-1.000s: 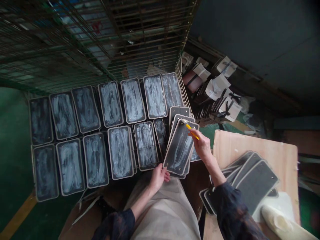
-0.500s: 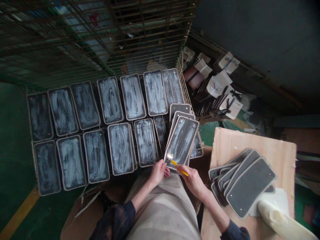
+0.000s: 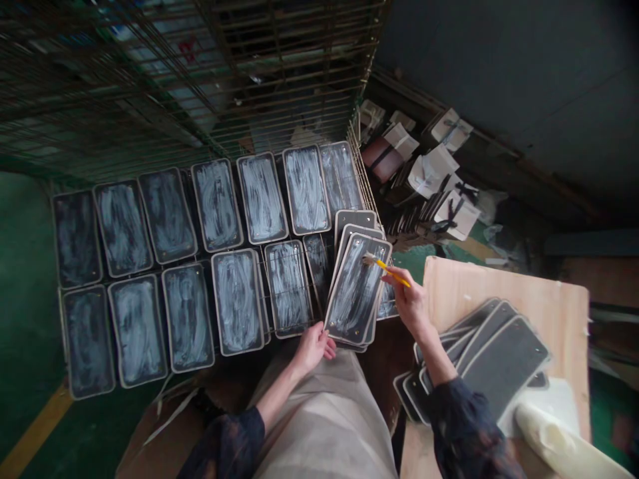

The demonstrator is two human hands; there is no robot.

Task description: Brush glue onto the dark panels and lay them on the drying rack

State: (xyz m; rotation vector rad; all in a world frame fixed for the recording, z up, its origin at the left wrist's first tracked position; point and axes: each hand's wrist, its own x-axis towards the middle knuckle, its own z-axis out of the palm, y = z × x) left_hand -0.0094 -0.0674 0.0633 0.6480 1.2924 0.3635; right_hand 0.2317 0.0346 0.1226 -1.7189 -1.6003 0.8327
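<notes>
As left hand (image 3: 312,344) pinches the panel's (image 3: 357,289) corner, the brush (image 3: 385,267) touches top.

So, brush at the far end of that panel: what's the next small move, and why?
Probably draw the brush down the top panel toward the left hand. The right hand has the bristles at the panel's far end, the left hand grips its near edge, and the white streaks look thinner toward that edge.
</notes>
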